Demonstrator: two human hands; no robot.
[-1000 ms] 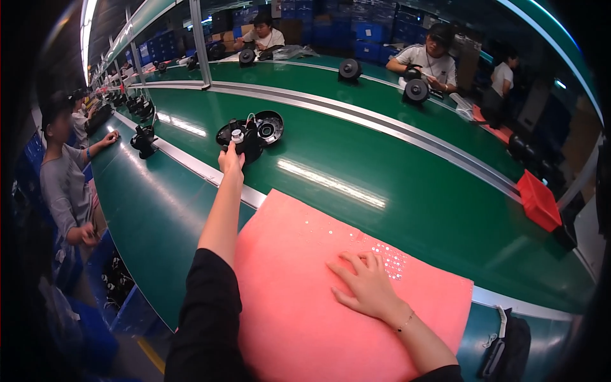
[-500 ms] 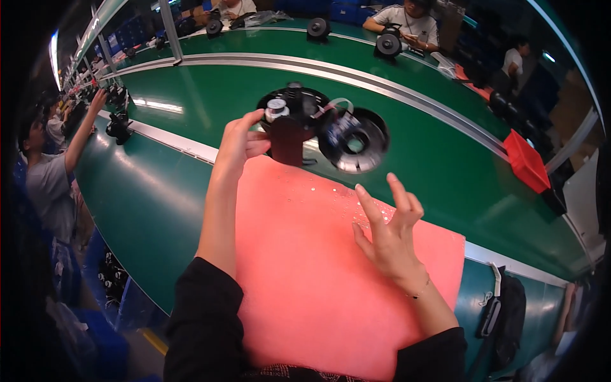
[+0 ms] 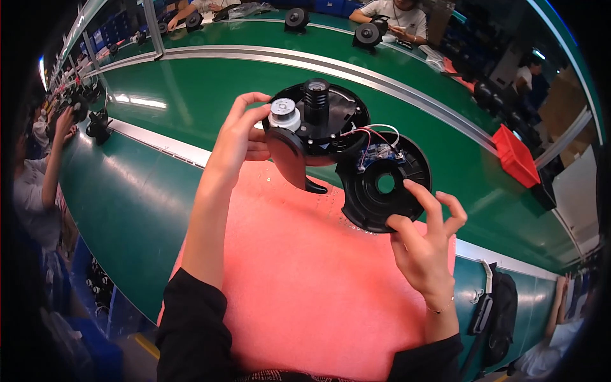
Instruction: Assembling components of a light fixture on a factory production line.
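My left hand [image 3: 245, 130] grips the left side of a black round housing [image 3: 340, 105], held up above the far edge of a pink mat. Inside the housing sit a silver-white motor [image 3: 284, 114] and a ribbed black post [image 3: 316, 102]. Red and white wires [image 3: 388, 130] run from it to a round black cover [image 3: 375, 204], which carries a small circuit board [image 3: 382, 156] and has a hole in its middle. My right hand [image 3: 426, 239] pinches this cover at its lower right, thumb on the near rim and a fingertip beside the hole.
Small screws [image 3: 340, 219] lie scattered on the far part of the pink mat [image 3: 305, 280]. Beyond it runs a green conveyor [image 3: 210, 95] with metal rails. A red bin [image 3: 514, 156] stands at right, near a black bag [image 3: 503, 312]. Co-workers sit across and at left.
My right hand has reached the cover and taken hold of it. The cover has swung right and nearer, so its inside and the wires show. The housing has tilted toward me.
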